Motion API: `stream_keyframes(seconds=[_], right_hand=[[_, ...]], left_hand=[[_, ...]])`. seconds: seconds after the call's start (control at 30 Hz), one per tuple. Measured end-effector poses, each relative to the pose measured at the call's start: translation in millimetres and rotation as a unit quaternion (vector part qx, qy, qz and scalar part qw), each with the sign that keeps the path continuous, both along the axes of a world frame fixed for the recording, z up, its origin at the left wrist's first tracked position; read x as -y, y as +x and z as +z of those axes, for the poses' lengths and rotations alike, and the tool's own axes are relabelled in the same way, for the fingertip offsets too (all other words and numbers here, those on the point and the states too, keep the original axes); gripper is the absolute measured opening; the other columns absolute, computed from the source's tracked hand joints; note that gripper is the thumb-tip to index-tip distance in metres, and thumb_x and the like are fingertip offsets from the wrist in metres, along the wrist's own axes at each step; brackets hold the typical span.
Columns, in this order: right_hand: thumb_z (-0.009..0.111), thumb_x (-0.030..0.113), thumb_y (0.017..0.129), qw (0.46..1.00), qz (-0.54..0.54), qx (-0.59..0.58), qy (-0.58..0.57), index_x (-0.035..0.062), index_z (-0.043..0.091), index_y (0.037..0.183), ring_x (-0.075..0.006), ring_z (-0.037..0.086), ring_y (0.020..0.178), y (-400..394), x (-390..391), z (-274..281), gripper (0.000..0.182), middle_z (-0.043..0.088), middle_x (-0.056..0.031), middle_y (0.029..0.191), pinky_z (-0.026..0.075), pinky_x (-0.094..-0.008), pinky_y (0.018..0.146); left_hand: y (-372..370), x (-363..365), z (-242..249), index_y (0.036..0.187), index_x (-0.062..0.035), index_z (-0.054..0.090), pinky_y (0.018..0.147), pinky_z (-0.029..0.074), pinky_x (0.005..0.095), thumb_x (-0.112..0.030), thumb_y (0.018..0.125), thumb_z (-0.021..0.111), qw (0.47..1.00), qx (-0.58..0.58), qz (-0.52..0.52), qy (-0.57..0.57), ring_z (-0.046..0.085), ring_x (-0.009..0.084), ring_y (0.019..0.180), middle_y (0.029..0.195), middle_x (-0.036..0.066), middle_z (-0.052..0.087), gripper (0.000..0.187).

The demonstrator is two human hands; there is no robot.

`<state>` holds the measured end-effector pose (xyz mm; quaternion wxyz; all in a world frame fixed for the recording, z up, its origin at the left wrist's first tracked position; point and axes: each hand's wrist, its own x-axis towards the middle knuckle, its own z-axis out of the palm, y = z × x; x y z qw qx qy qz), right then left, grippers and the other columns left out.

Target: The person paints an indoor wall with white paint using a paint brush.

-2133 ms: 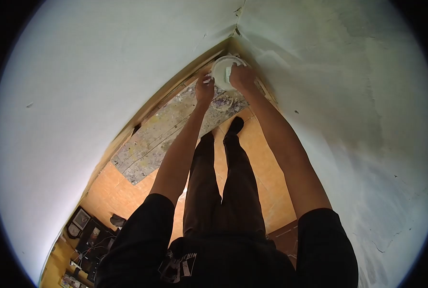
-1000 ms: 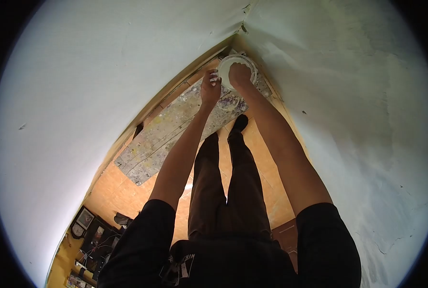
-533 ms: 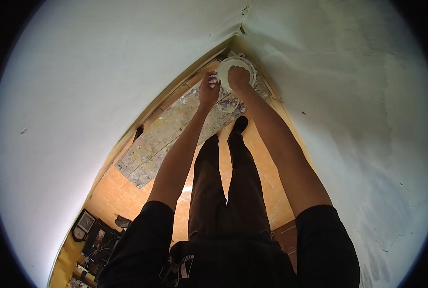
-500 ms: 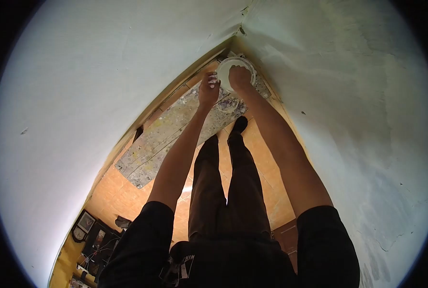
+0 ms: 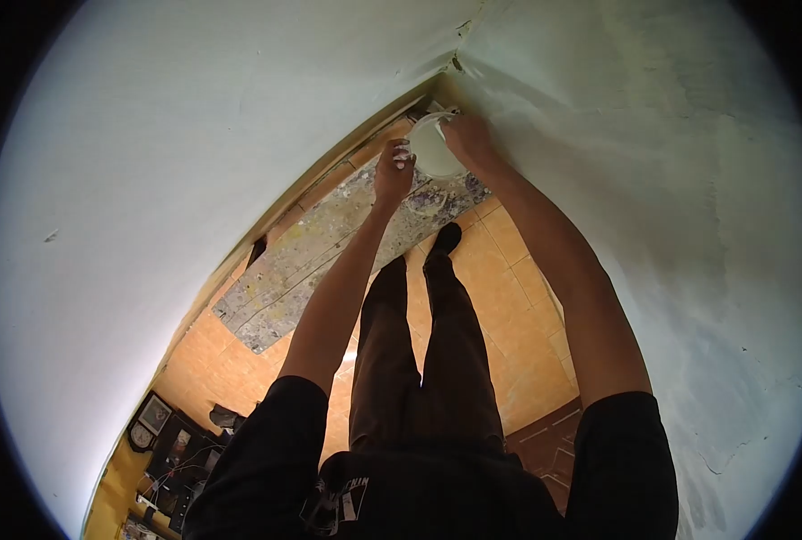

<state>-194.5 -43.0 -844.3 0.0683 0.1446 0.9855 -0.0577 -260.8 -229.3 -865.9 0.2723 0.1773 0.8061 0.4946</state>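
A round white bucket (image 5: 435, 153) with pale contents stands at the far end of a paint-spattered plank, close to the wall corner. At its left rim is my left hand (image 5: 393, 173), its fingers curled against the edge and smeared with white. My right hand (image 5: 469, 142) is closed over the bucket's upper right rim. Whatever it grips is hidden beneath the fingers.
The spattered plank (image 5: 302, 261) lies at a slant over orange floor tiles (image 5: 518, 306). Pale walls, left (image 5: 149, 180) and right (image 5: 671, 225), meet ahead. Dark items and cables (image 5: 176, 459) are at lower left; a brown panel (image 5: 545, 450) is at lower right.
My right hand has moved right, from over the middle of the bucket to its right rim. More of the pale inside shows. My left hand has stayed at the left rim.
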Motion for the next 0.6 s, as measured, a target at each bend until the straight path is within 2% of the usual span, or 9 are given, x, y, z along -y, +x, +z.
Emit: stream_keyframes(seconds=[0.07,0.17,0.27,0.37,0.47,0.6], right_hand=[[0.054,0.017,0.09,0.999,0.006,0.018,-0.033,0.0069,0.07,0.092,-0.0306,0.069,0.075,-0.8,-1.6,9.4,0.019,0.069,-0.0141,0.079,0.055,-0.0443,0.066],[0.053,0.015,0.09,0.998,0.032,0.034,0.052,0.0085,0.07,0.094,-0.0304,0.069,0.075,-2.2,10.5,4.8,0.019,0.07,-0.0123,0.078,0.055,-0.0437,0.066],[0.053,0.015,0.089,0.998,0.037,0.028,-0.034,0.0102,0.07,0.093,-0.0295,0.069,0.075,4.0,8.5,14.1,0.018,0.07,-0.0106,0.078,0.055,-0.0426,0.065],[0.053,0.015,0.089,0.997,0.059,0.021,0.049,0.0112,0.07,0.091,-0.0281,0.07,0.075,6.7,15.2,-7.7,0.018,0.07,-0.0105,0.079,0.055,-0.0418,0.063],[0.053,0.016,0.089,0.996,0.029,0.089,0.006,0.0106,0.071,0.089,-0.027,0.07,0.074,5.4,15.0,12.1,0.018,0.07,-0.0109,0.08,0.055,-0.042,0.063],[0.054,0.016,0.089,0.999,-0.008,-0.023,0.045,0.0094,0.071,0.087,-0.0273,0.07,0.076,9.5,15.3,-26.1,0.019,0.07,-0.0115,0.081,0.055,-0.0421,0.063]], left_hand=[[-1.1,-1.6,-4.0,0.115,-0.0109,0.055,0.074,0.052,0.036,-0.013,0.084,0.067,1.0,-0.005,-0.002,0.004,0.067,0.0231,0.085,0.102,0.01,0.067,0.034],[0.5,0.7,-1.8,0.116,-0.0113,0.055,0.074,0.052,0.0365,-0.014,0.084,0.067,1.0,-0.003,-0.005,0.004,0.067,0.023,0.086,0.102,0.01,0.067,0.034],[-1.1,-1.5,-2.4,0.117,-0.0113,0.055,0.074,0.052,0.0367,-0.014,0.084,0.066,1.0,0.001,0.0,0.009,0.067,0.0234,0.087,0.102,0.01,0.067,0.034],[0.3,-1.1,-1.3,0.117,-0.0107,0.055,0.075,0.052,0.0364,-0.013,0.085,0.066,1.0,0.01,-0.002,-0.001,0.067,0.0239,0.088,0.102,0.011,0.067,0.034],[-2.0,0.1,-2.9,0.117,-0.0103,0.055,0.075,0.052,0.036,-0.013,0.085,0.066,1.0,0.005,0.002,0.012,0.067,0.0241,0.088,0.102,0.011,0.067,0.034],[-1.3,-1.4,-4.3,0.117,-0.0101,0.054,0.075,0.052,0.0357,-0.014,0.085,0.066,1.0,0.005,-0.001,0.018,0.067,0.0238,0.088,0.102,0.01,0.067,0.034]])
